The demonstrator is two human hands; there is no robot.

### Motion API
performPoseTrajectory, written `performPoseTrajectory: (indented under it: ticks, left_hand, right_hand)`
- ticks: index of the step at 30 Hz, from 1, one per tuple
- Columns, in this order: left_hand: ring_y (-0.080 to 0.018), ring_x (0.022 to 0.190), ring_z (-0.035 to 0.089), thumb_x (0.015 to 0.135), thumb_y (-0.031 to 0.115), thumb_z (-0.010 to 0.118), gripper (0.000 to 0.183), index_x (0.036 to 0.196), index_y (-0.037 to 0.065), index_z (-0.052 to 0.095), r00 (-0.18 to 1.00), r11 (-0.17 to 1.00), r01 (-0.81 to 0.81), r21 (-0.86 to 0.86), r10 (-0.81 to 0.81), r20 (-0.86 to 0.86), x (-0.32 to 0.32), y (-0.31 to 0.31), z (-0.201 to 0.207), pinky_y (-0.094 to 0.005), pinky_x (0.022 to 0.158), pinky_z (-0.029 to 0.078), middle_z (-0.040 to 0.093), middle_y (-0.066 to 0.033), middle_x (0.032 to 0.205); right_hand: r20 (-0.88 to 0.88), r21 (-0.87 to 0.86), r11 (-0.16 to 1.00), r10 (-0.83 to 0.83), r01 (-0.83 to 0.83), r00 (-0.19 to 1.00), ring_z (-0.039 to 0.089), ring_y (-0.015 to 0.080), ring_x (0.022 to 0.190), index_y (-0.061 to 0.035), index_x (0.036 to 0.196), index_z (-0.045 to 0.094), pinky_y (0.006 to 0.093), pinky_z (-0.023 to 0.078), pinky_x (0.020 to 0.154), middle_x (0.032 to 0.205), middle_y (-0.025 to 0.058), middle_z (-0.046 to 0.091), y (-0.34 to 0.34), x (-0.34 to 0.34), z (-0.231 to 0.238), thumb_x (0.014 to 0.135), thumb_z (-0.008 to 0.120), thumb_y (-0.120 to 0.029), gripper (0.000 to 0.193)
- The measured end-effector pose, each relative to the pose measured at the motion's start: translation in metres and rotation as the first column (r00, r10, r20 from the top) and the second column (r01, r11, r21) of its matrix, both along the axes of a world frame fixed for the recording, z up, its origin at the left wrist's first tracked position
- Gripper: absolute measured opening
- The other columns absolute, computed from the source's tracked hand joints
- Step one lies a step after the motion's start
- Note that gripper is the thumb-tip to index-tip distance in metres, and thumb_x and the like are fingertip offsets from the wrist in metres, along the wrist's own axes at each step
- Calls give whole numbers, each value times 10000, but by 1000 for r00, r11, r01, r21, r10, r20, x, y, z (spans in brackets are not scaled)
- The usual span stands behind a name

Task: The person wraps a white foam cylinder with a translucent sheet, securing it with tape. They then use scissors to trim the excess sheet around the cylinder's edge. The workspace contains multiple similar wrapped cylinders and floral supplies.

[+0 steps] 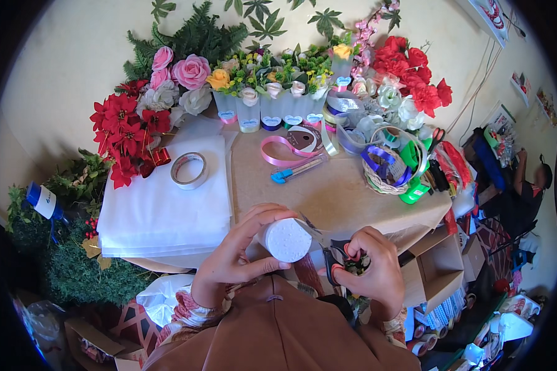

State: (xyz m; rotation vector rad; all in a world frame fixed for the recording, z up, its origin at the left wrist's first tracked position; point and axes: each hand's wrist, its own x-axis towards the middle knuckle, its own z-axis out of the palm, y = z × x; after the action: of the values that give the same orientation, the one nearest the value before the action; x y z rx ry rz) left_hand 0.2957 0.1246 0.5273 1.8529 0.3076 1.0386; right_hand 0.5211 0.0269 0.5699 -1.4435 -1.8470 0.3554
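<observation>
the left hand (234,250) clasps a white foam cylinder (289,241); just rightward, the right hand (376,269) grasps orange-lined black scissors (329,264); beyond the left grip lies a tape roll (195,183).

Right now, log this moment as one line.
left hand: holding white block | right hand: gripping scissors by handles, blades near block | table: tape roll on white sheets, pink ribbon, blue-ended cutter

Blue-white labels (293,120) on translucent flower sleeves (248,114); print too small to read.
</observation>
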Motion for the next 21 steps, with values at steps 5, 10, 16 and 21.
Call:
performPoseTrajectory:
  ticks: [5,10,16,21]
  left_hand:
    - [-289,1158,447,693,168,763,627,1237,17,491,1000,999,19,-31,-19,10,0,0,-1,-386,983,321,508,-135,1205]
    - [-278,1177,439,702,152,759,667,1277,17,448,999,998,47,-39,-47,-4,-1,1,-1,-384,995,311,503,-128,1222]
    - [-278,1219,413,687,24,748,705,1273,30,357,975,974,165,-158,-136,177,1,0,-13,-419,1018,307,442,-199,1265]
    - [-291,1211,419,715,57,733,628,1232,24,379,982,980,167,-112,-155,106,-2,4,-13,-433,1015,307,429,-209,1265]
  right_hand:
    - [-21,7,1000,12,-12,1000,480,199,564,-27,682,478,305,405,510,642,66,485,-1,1,0,577,779,-90,324]
    - [-17,-1,1000,2,-2,1000,486,198,563,-28,675,472,308,411,511,636,65,494,-2,3,-1,585,772,-71,316]
    - [-17,-3,1000,-1,1,1000,485,201,564,-28,671,467,310,412,514,633,65,494,-2,3,-2,586,774,-81,324]
    - [-8,-15,1000,7,-7,1000,480,204,574,-31,671,465,313,409,525,639,64,490,-1,3,1,578,784,-105,340]
